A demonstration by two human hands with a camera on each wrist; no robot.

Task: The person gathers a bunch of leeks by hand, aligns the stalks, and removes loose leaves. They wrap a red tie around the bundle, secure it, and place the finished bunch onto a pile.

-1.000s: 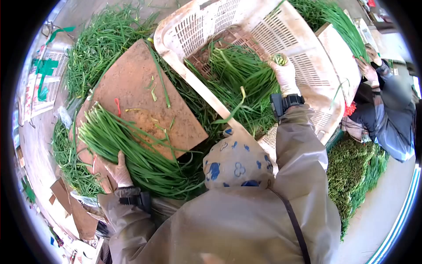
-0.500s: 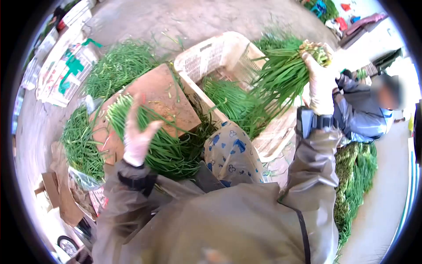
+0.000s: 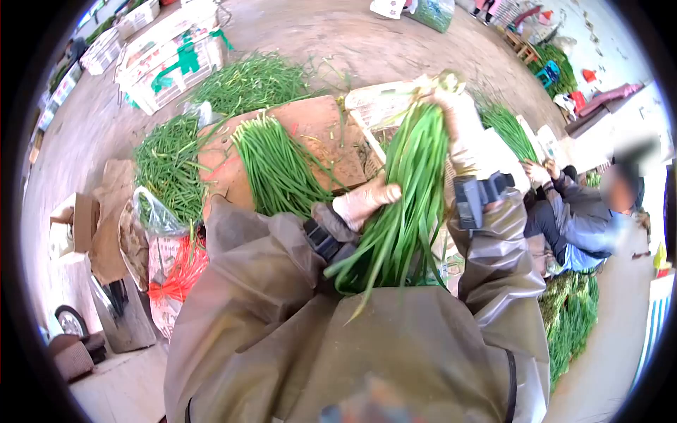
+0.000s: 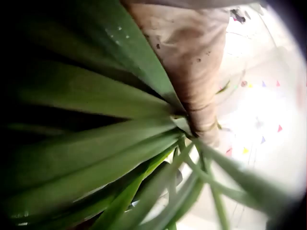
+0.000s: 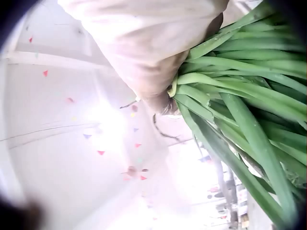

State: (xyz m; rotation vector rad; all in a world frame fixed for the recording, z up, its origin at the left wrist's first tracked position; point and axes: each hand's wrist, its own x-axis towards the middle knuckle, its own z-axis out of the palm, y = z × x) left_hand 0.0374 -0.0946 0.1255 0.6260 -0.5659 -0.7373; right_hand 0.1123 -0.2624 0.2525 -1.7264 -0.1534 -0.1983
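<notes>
Gripping the bunch of chives (image 3: pixel 407 204) at its pale root end, the right hand (image 3: pixel 455 120) is raised high, fingers closed tight round the stems; leaves hang straight down in front of the chest, tips at the jacket; probably held this way so gravity lines up the blades and loose bits drop out. The left hand (image 3: pixel 363 201) meets the bunch at mid-length; one gloved finger lies across the front leaves, the rest are hidden behind the green, so I can't tell whether it wraps or just steadies. A second bundle (image 3: pixel 278 169) lies flat on the brown board (image 3: pixel 321 130), root ends all one way, likely sorted stock. The white crate (image 3: pixel 381 102) sits just beyond the board; loose piles (image 3: pixel 166 166) lie on the floor (image 3: pixel 338 35) around it; a seated person (image 3: pixel 578 218) is at right.
</notes>
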